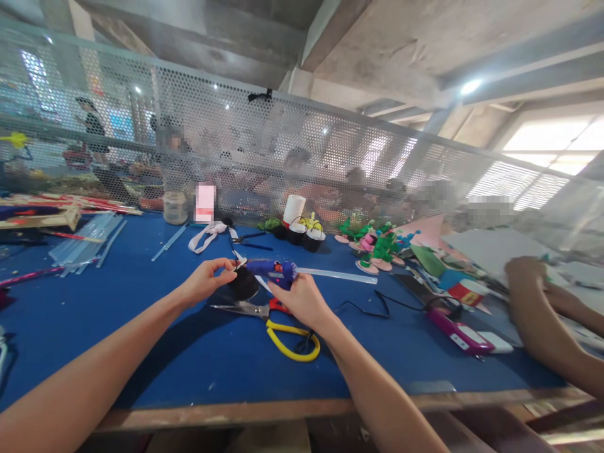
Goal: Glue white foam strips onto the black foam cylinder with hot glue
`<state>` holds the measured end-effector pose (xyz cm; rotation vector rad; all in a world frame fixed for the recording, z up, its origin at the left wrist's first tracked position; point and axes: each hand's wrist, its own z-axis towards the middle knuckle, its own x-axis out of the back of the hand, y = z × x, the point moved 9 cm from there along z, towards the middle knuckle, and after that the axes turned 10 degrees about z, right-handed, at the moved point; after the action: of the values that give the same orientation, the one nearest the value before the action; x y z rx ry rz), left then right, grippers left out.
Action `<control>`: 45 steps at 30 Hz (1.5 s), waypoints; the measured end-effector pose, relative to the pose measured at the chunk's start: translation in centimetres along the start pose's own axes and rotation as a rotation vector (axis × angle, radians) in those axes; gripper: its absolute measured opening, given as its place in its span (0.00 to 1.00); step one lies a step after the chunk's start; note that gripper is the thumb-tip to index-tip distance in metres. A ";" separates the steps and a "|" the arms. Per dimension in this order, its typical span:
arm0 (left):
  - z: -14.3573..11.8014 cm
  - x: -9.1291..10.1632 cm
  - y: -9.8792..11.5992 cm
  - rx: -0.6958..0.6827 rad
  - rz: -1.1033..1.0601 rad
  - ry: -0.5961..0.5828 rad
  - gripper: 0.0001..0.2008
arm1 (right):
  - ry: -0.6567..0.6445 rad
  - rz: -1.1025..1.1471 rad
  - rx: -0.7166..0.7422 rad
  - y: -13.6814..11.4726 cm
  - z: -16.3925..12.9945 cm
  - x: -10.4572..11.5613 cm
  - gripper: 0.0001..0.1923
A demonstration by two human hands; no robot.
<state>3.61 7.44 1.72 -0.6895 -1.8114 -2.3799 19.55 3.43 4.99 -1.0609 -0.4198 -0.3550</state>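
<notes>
My right hand (302, 301) is wrapped around a blue glue gun (267, 267), with a long clear glue stick (337, 275) jutting from its back end to the right. The nozzle points left, close to the fingers of my left hand (212, 280). Those fingers are closed at the edge of a small black pot (244, 286), tilted and partly hidden behind the glue gun. A bit of white material shows at the nozzle, too small to make out. Below both hands lie scissors (292, 336) with yellow and red handles, blades pointing left.
Glue sticks (87, 242) lie at left. Two black pots (314, 239), a white roll (294, 209), a white ribbon (206, 237) and green figures (382, 245) stand towards the mesh screen (264, 145). A purple device (460, 333) with a cable lies near a co-worker's arm (538, 321).
</notes>
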 end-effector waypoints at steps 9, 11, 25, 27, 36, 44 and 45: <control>0.0 -0.1 0.1 -0.020 -0.025 -0.043 0.15 | -0.013 0.028 -0.101 0.9 0.1 0.2 0.09; 0.0 -0.2 0.2 -0.026 -0.033 -0.050 0.15 | 0.017 -0.005 -0.085 0.9 0.2 0.6 0.09; -0.1 -0.4 1.0 -0.058 -0.021 -0.106 0.12 | -0.001 0.000 -0.095 0.9 0.1 0.8 0.10; -0.1 -0.5 1.0 -0.056 -0.029 -0.112 0.11 | -0.020 0.024 -0.114 0.9 0.1 0.7 0.10; -0.1 -0.4 0.9 -0.051 -0.037 -0.122 0.13 | -0.075 0.138 -0.223 1.1 -0.1 0.2 0.12; -0.1 -0.5 1.0 -0.063 -0.032 -0.120 0.13 | -0.077 0.171 -0.270 1.7 0.0 0.4 0.13; -0.1 -0.5 1.0 -0.064 -0.033 -0.125 0.13 | -0.075 0.173 -0.280 1.9 0.1 0.4 0.13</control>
<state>4.38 6.93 2.39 -0.8388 -1.8133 -2.4780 20.82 4.29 3.79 -1.3775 -0.3476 -0.2237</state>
